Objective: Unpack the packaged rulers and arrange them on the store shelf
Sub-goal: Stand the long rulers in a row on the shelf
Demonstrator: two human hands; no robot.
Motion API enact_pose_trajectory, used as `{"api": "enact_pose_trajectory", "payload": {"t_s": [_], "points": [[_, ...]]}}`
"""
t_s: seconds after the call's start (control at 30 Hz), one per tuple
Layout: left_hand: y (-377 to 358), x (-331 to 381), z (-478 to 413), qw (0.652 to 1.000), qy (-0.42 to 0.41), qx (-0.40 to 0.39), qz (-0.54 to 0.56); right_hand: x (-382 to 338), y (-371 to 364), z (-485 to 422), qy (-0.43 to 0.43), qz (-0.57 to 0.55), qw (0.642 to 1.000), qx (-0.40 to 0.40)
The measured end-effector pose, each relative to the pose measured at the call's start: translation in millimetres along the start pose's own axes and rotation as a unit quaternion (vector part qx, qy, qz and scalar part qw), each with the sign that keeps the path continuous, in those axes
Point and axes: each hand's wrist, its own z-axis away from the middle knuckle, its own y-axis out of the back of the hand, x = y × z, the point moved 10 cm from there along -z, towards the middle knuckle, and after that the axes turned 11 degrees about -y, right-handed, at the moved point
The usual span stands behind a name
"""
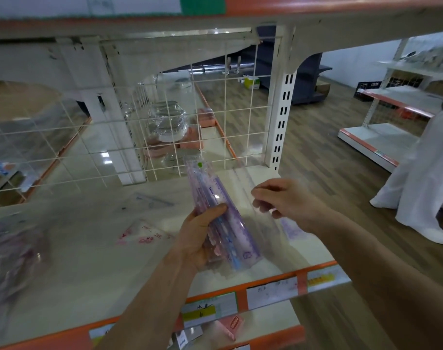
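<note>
Head view: rulers [230, 231] inside left fingers [213, 210]

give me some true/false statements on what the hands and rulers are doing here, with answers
1. The left hand grips a bundle of rulers in purple and pink. True.
2. The right hand lies flat on the shelf. False: it is raised over the shelf, its fingertips pinching a clear plastic piece; whether that is a ruler or a sleeve cannot be told.
3. A wire grid backs the shelf. True.
4. The bundle of rulers lies flat on the shelf, untouched. False: it is held up, tilted, in the left hand.
5. A clear bag with red print lies on the shelf, to the left of the left hand. True.
</note>
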Motion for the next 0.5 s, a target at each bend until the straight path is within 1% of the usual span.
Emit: {"api": "enact_pose_trajectory", "payload": {"t_s": [0.07,0.13,0.2,0.3,0.37,0.43,0.5], "points": [[1,-1,-1,1.000,-0.002,0.002,-0.005,2,29,-8,-0.005,0.039,0.997,0.067],[0,-1,-2,1.000,-0.004,-0.002,-0.008,7,50,-16,-0.016,0.112,0.988,0.105],[-1,-2,-2,1.000,-0.002,-0.008,-0.010,16,57,-21,-0.032,0.168,0.979,0.107],[-1,-3,-3,1.000,-0.002,-0.012,-0.012,29,56,-26,-0.054,0.204,0.972,0.103],[-1,-4,-3,1.000,0.001,-0.013,-0.012,34,54,-30,-0.061,0.246,0.961,0.112],[-2,-4,-2,1.000,0.003,-0.013,-0.004,30,55,-27,-0.053,0.308,0.939,0.145],[-1,-3,-3,1.000,0.004,-0.010,0.007,15,48,-12,-0.015,0.337,0.926,0.170]]}}
